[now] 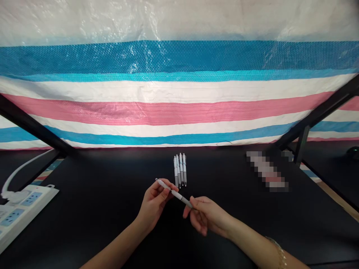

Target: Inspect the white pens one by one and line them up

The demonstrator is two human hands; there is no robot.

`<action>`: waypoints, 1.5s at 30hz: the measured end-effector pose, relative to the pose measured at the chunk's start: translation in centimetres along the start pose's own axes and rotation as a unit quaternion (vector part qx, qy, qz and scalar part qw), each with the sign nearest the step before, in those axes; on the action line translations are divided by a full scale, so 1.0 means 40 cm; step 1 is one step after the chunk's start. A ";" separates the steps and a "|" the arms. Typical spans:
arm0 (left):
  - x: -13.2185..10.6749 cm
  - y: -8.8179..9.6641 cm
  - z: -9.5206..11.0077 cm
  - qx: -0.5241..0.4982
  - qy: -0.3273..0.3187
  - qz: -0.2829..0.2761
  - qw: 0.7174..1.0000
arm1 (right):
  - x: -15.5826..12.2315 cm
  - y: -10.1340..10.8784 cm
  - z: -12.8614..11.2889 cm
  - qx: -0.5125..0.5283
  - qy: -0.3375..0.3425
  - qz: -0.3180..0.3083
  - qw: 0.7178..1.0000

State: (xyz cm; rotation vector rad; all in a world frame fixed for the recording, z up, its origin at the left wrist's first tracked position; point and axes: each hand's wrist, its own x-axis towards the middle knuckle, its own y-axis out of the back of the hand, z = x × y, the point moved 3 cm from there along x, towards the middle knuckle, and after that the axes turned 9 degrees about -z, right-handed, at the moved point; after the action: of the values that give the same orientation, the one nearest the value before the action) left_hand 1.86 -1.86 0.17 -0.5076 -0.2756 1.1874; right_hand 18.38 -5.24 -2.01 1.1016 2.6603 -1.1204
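Broadly, a striped plastic sheet (168, 113) hangs behind a black table (106, 172). A white power strip (36, 213) sits at its left edge. The left hand (154, 203) and right hand (207, 215) are over the table's middle, well apart from the strip. Just beyond, four pens (181, 168) lie side by side. One similar pen (177, 194) slants between the hands, the left pinching its white barrel, the right its grey end.

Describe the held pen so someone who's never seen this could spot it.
Find the black tabletop before the striped blue, pink and white plastic sheet. Over the tabletop, a bare left hand and bare right hand hold a slim white-and-grey pen slantwise. It alone is held; four similar white-and-grey pens lie side by side beyond.
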 end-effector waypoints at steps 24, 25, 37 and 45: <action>-0.003 -0.024 0.009 0.131 0.046 0.007 0.990 | -0.001 0.010 -0.013 -0.017 0.025 0.022 0.999; -0.003 -0.022 0.008 0.131 0.049 0.014 0.990 | -0.001 0.010 -0.013 -0.017 0.025 0.021 0.999; -0.004 -0.015 0.012 0.130 0.034 0.053 0.989 | 0.000 0.008 -0.014 -0.009 0.028 0.026 0.999; -0.004 -0.011 0.013 0.145 0.018 0.043 0.988 | 0.000 0.010 -0.013 -0.007 0.031 0.028 0.999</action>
State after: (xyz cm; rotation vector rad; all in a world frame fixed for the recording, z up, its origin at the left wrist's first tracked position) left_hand 1.91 -2.02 0.85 -0.2886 -0.0480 1.2762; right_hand 18.73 -4.71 -1.87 1.2191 2.6604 -1.0739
